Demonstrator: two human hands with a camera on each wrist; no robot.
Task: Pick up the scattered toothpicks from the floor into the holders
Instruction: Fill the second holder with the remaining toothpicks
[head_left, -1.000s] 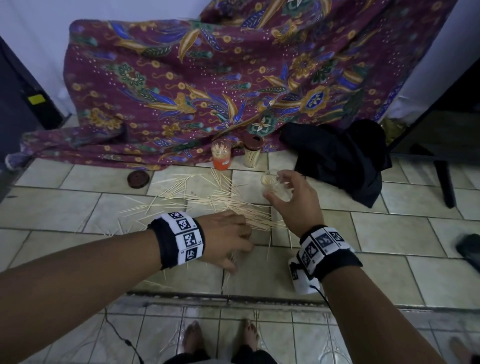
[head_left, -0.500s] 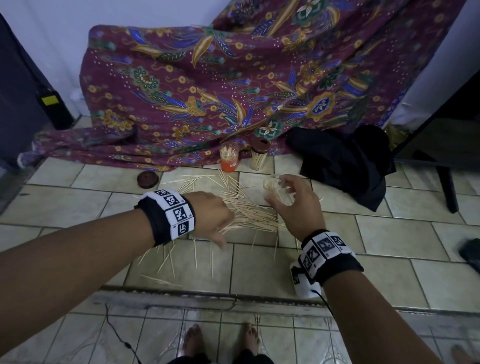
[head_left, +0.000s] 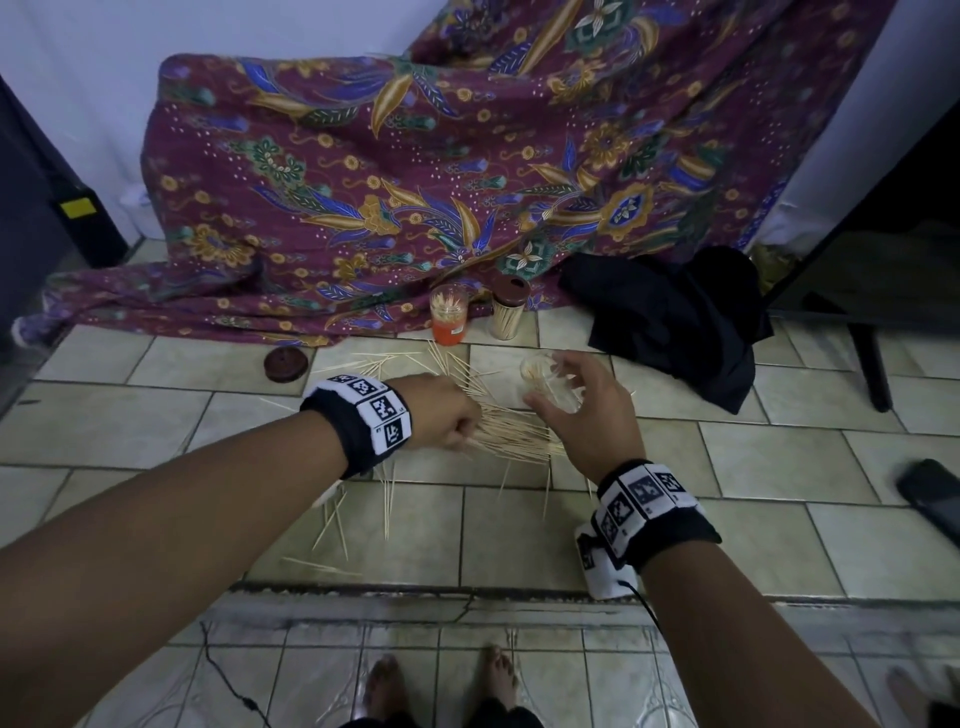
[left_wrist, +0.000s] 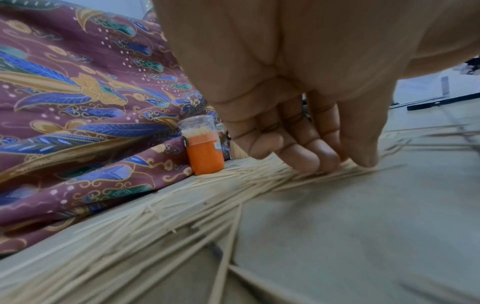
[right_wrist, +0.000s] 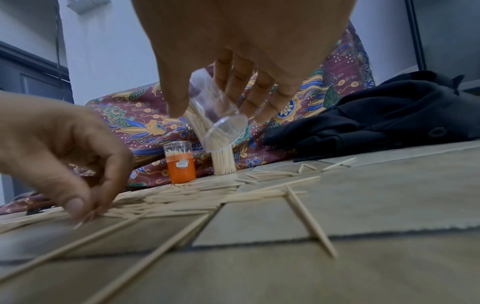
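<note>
Pinching floor toothpicks (head_left: 511, 434), left hand (head_left: 441, 413); right hand (head_left: 589, 410) clasps clear holder (head_left: 550, 382).

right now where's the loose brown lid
In the head view the brown lid lies flat on the floor tiles at the left, at the edge of the patterned cloth, left of the orange holder and beyond the left hand.

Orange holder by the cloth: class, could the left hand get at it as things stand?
Probably yes. The left hand rests on the toothpicks, and only toothpick-strewn floor lies between it and the orange holder, which stands upright and uncovered.
</note>
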